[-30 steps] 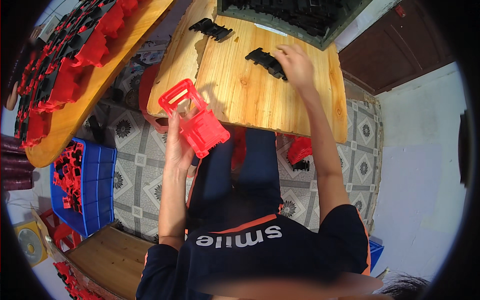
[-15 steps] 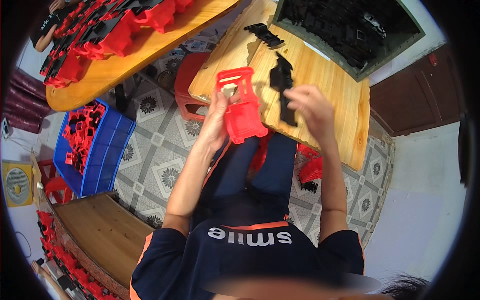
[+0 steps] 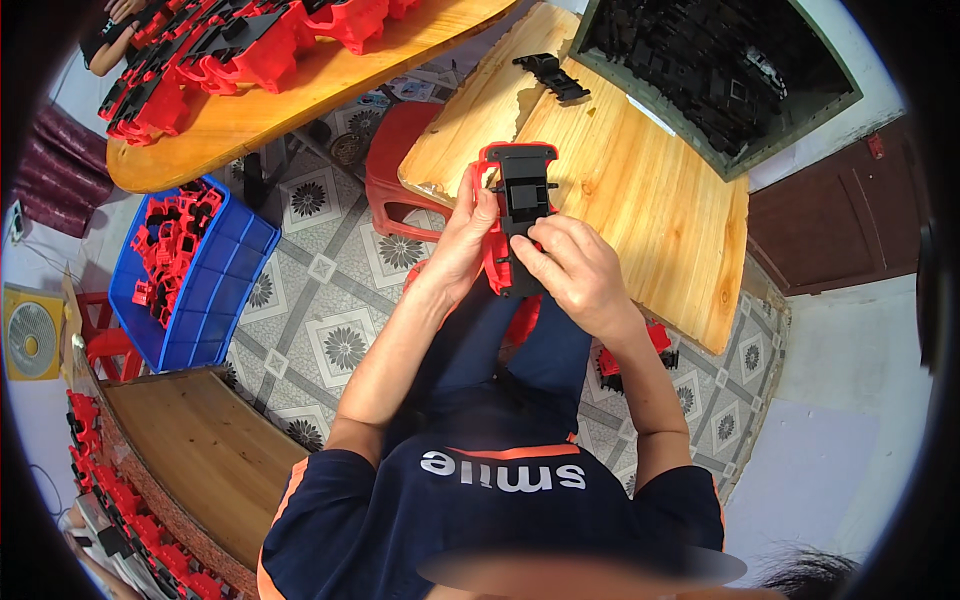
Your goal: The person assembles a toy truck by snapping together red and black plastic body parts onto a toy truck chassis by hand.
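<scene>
My left hand (image 3: 468, 232) is closed round the left side of a red plastic shell (image 3: 493, 258), holding it above my lap at the near edge of the wooden table. Over the shell's face lies a long black plastic piece (image 3: 526, 193), covering most of the red. My right hand (image 3: 577, 262) grips the lower right part of this black piece, thumb and fingers pressed against it. A second black piece (image 3: 553, 78) rests on the far part of the table. Whether the two held parts are locked together cannot be seen.
A large tray of black parts (image 3: 720, 80) stands at the table's far right. To the left are a red stool (image 3: 385, 170), a blue crate (image 3: 235, 250) of red parts, and a wooden table (image 3: 300, 95) with rows of red-black assemblies. Another person's arm (image 3: 110, 50) shows far left.
My right hand has picked the near black piece up off the table and brought it left onto the red shell. The shell has turned more upright in my left hand.
</scene>
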Demonstrator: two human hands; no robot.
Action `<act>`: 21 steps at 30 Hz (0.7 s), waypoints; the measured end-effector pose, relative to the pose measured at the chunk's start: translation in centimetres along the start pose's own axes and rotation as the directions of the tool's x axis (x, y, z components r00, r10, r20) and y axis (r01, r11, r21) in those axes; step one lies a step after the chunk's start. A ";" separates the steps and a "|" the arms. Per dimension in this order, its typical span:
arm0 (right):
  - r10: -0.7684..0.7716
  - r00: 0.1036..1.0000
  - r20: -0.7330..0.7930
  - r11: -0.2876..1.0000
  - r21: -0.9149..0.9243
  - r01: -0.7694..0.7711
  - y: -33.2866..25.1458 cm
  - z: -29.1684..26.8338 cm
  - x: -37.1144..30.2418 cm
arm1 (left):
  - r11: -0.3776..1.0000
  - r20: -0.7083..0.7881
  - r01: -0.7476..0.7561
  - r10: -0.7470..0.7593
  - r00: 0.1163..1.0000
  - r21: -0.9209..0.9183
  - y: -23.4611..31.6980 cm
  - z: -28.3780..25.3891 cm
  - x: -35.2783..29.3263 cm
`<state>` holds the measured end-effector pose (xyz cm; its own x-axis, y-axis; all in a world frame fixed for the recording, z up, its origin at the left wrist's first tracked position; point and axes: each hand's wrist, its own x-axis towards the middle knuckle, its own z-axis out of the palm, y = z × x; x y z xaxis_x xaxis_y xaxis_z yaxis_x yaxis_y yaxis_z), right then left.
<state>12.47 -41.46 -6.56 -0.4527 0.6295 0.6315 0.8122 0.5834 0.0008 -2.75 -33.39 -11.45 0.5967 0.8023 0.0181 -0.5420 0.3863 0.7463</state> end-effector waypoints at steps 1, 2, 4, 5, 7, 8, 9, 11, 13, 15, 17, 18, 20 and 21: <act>0.003 1.000 0.000 1.000 0.000 -0.003 -0.1 0.1 -0.1 | 0.997 0.040 0.025 -0.022 0.999 -0.074 -0.2 -0.3 0.1; 0.007 1.000 -0.001 1.000 0.001 -0.007 -0.1 0.2 -0.2 | 0.997 0.040 0.025 -0.023 0.999 -0.074 -0.5 -0.4 0.1; 0.022 0.999 0.043 0.998 0.060 -0.024 0.5 -0.4 -0.2 | 0.998 0.005 -0.054 0.054 0.999 0.017 -1.1 -0.6 0.0; 0.033 0.996 0.088 0.992 0.117 -0.044 0.8 -0.6 -0.1 | 0.998 0.004 -0.054 0.054 0.999 0.018 -1.3 -0.4 0.0; 0.265 0.962 -0.069 0.956 0.148 -0.253 1.5 -0.3 0.2 | 0.987 -0.015 -0.045 0.048 0.999 0.153 -1.3 0.2 0.0; 0.479 0.852 -0.213 0.874 0.213 -0.438 2.0 0.1 0.5 | 0.987 -0.012 -0.045 0.047 0.999 0.154 -1.4 0.3 0.1; 0.608 0.742 -0.283 0.769 0.441 -0.462 3.0 0.9 1.0 | 0.981 0.006 -0.056 0.056 0.998 0.188 -1.6 0.5 0.2; 0.742 0.670 0.029 0.393 0.791 -0.469 4.0 2.3 1.5 | 0.932 0.048 -0.103 0.092 0.995 0.347 -1.4 1.2 0.1; 0.697 0.638 0.328 -0.007 0.892 -0.452 4.2 5.1 2.4 | 0.699 -0.036 -0.217 0.328 0.944 0.682 -2.7 -0.8 -0.2; 0.670 0.654 0.352 0.052 0.856 -0.514 3.8 6.4 2.2 | 0.619 -0.050 -0.237 0.410 0.911 0.749 -1.3 -1.7 -1.5; 0.677 0.658 0.330 0.144 0.817 -0.558 2.8 6.5 2.5 | 0.615 -0.053 -0.265 0.449 0.892 0.742 -0.8 -1.5 -2.5; 0.676 0.671 0.306 0.159 0.828 -0.538 2.0 5.9 2.9 | 0.653 -0.088 -0.247 0.434 0.896 0.716 0.0 -1.0 -3.3; 0.559 0.824 0.089 0.375 0.859 -0.347 0.0 5.2 4.6 | 0.459 0.018 -0.348 0.583 0.812 0.817 0.6 -0.9 -4.0; 0.512 0.856 0.067 0.404 0.861 -0.309 -0.8 4.5 5.6 | 0.455 0.005 -0.364 0.619 0.785 0.813 1.4 -0.5 -4.4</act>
<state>7.61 -36.11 -6.51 0.0036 0.8723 0.4889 0.1509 0.4828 -0.8626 -6.44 -36.18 -10.84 0.1359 0.8672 0.4791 0.0171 -0.4856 0.8740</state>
